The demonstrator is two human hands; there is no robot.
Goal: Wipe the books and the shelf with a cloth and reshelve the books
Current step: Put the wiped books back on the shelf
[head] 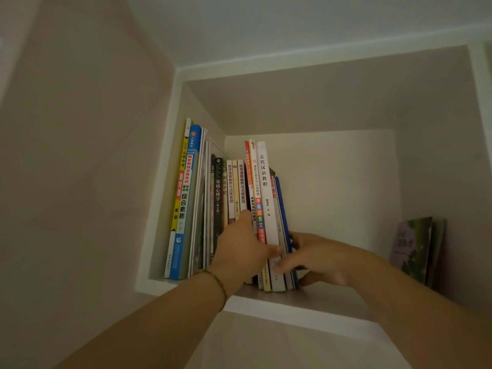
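So we've got both hands up in the white wooden shelf cubby (306, 302), squeezing a little bundle of upright paperback books (266, 209) between them. Left hand (243, 245) lies with fingers across the spines, thumb on the white one; right hand (316, 255) curls round the blue outer cover. Probably clamped like that so the bundle moves as one block. The row at the left wall (191, 203) leans there for support. No cloth visible anywhere.
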